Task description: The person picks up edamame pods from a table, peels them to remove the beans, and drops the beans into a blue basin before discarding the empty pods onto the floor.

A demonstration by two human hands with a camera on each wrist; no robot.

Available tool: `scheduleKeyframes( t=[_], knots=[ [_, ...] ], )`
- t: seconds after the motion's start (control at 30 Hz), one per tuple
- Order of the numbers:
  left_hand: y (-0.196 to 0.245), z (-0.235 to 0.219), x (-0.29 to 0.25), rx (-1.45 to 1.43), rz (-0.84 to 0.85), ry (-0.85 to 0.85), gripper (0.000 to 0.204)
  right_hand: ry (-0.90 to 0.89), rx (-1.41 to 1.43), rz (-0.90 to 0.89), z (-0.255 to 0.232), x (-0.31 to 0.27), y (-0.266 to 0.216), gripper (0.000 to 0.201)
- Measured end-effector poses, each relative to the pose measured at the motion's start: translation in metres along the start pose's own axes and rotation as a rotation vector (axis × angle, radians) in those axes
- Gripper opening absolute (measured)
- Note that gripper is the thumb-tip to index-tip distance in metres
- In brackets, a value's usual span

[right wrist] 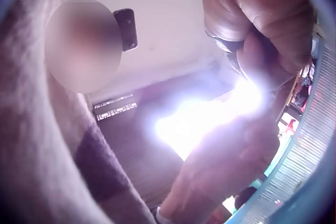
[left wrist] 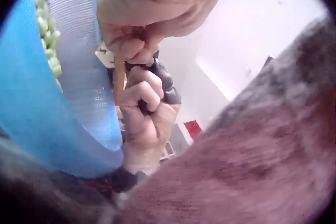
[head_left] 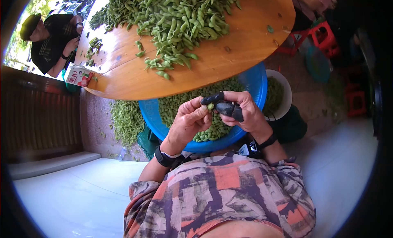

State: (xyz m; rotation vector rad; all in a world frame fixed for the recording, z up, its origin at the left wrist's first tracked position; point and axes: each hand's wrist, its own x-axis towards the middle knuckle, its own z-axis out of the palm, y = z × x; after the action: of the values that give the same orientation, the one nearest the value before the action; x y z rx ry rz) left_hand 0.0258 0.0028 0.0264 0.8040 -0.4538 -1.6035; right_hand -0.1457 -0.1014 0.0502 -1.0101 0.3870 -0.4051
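Brimming with green soybean pods, a round blue plastic basin, a small green pod pinched by left hand fingers above it, black-handled scissors gripped in right hand, white bowl of pods beside.

An open-air food-prep spot; wooden table heaped with green pods; plastic stools nearby.

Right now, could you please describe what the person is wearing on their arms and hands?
Both hands are bare. The left hand has a black wristband; the right hand has a black strap carrying a small device. Short patterned sleeves in orange, grey and dark tones.
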Motion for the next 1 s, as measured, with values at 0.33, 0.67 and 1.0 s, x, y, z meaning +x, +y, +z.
scheduleKeyframes(
  t=[0.33,0.67,1.0],
  knots=[
    [0.001,-0.004,-0.010,0.528,0.103,0.145,0.009,0.160,-0.855,-0.420,0.009,0.002,0.014,0.021],
    [-0.002,-0.006,-0.018,1.646,0.533,0.233,0.012,0.391,-0.971,-0.428,0.002,-0.013,0.011,0.031],
    [-0.003,0.025,-0.012,0.798,0.187,0.132,0.012,0.277,-0.893,-0.418,0.009,-0.009,0.011,0.032]
  ],
)
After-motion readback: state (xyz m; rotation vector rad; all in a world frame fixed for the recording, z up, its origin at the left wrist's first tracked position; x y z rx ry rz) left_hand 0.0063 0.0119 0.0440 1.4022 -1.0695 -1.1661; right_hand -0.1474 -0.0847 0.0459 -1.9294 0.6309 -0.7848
